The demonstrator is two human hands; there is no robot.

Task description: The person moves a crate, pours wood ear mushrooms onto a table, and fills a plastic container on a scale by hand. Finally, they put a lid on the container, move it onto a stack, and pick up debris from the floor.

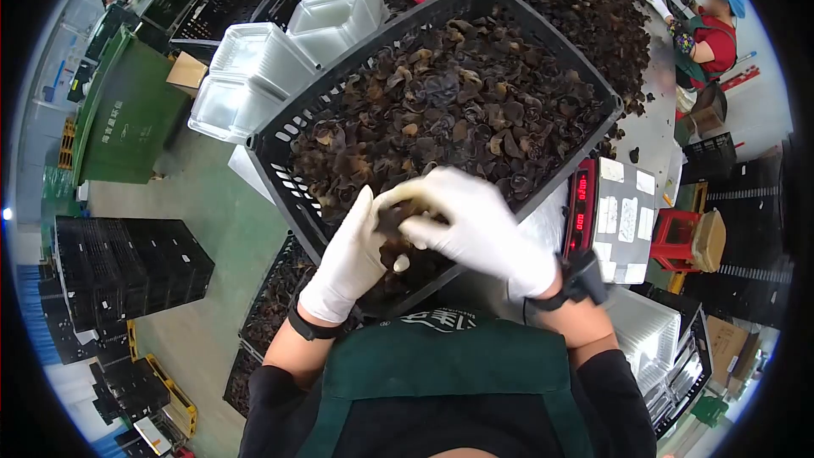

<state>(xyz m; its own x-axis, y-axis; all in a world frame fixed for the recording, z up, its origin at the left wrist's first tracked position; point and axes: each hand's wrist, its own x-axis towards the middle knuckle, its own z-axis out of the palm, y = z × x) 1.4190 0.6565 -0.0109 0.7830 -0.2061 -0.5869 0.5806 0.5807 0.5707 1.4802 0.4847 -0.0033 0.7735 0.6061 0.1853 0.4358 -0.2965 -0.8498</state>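
Observation:
A large black plastic crate (280,131) stands tilted in front of me, heaped with dark brown wood ear mushrooms (458,106). Over its near edge my two white-gloved hands meet. My left hand (348,259) is cupped with the thumb up, its fingers curled round a brownish wood ear mushroom (392,222). From the other side my right hand (475,225), slightly blurred, curls its fingers over the same mushroom. Just how the fingertips grip it is partly hidden. Right of the crate is a digital scale (626,216) with a red display.
Clear plastic trays (254,68) are stacked at the back left, and more trays (644,335) lie at lower right. Loose mushrooms (577,0) cover the table behind the crate. A co-worker (712,38) stands at far right. A green bin (127,110) and stacked black crates (131,271) are left.

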